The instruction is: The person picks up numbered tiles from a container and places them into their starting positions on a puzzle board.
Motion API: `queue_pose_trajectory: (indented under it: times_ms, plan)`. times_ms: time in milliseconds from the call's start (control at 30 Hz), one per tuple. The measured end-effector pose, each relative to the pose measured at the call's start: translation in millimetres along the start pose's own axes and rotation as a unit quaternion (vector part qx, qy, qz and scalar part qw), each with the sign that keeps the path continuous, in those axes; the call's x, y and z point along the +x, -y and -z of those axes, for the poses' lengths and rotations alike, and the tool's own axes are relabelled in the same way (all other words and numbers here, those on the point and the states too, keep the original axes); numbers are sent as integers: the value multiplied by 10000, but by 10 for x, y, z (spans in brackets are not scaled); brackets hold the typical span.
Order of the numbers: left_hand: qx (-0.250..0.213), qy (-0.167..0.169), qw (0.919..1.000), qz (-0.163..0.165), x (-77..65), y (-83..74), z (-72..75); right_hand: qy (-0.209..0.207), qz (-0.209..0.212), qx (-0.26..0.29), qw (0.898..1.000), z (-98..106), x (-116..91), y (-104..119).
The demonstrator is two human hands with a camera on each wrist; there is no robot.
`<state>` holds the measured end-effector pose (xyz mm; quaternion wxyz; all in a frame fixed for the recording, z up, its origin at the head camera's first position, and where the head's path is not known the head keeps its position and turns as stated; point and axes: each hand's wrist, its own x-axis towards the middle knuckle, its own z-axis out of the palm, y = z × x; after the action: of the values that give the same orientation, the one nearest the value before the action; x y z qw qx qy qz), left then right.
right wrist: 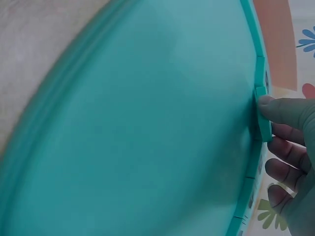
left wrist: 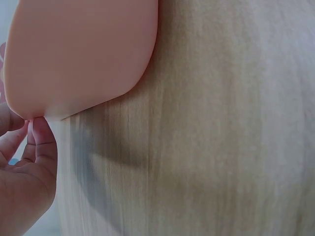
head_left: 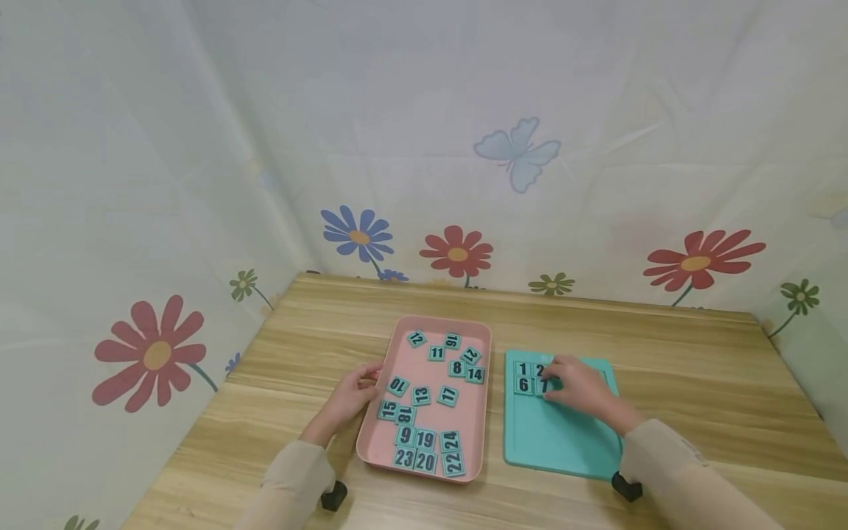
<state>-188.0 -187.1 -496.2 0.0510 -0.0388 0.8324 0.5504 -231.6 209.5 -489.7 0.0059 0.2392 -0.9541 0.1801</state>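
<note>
Right hand [head_left: 576, 384] over the teal board [head_left: 553, 438], thumb and a fingertip pinching the edges of 1 teal number tile [right wrist: 264, 114], remaining fingers bent beside it; gap is just tile-wide. Held tile is a thin flat slab, plain solid teal on its edge, tipped slightly out of line with the tile row in the right wrist view; its number can't be read there. Location: upper part of the board, where tile 1 [head_left: 523, 369] and tile 2 sit above tile 6 [head_left: 523, 385] and tile 7, edges close together, digits upright. 2 and 7 partly covered by the fingers; anything farther right under the hand is hidden. Tile faces: squarish, lighter teal, bold black digits, dark outline. Board is the same teal, smooth, rounded corners, raised rim, lower area bare. Left hand [head_left: 351, 397] pinches the left rim of the pink tray [head_left: 405, 362], thumb and fingers nearly closed on it. Tray holds 17 matching tiles, 8 through 24, face up, loosely scattered: 10 upside down, 13 and 16 sideways, 12 and 21 askew; 9, 19, 23 and 20 bunched near the bottom, 24 and 22 just beside. Tray and board stand side by side, apart, on a wood-grain table [head_left: 285, 361].
</note>
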Motion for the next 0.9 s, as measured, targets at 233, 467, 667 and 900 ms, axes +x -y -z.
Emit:
queue_pose_trajectory:
  times_ms: [233, 467, 667, 900]
  plan:
    - [-134, 137, 9998, -21, -113, -176, 16, -56, 55, -26, 10000, -78, -3, -13]
    - [-41, 40, 10000, 34, -33, -48, 8, -294, 178, -60, 9994, -47, 39, 87]
    - [-141, 32, 9999, -11, -8, -8, 2, -963, 818, -86, 9919, -20, 197, 270]
    - [-154, 10, 9999, 14, 7, 11, -5, -1276, 1200, -162, 9844, -93, 383, 531]
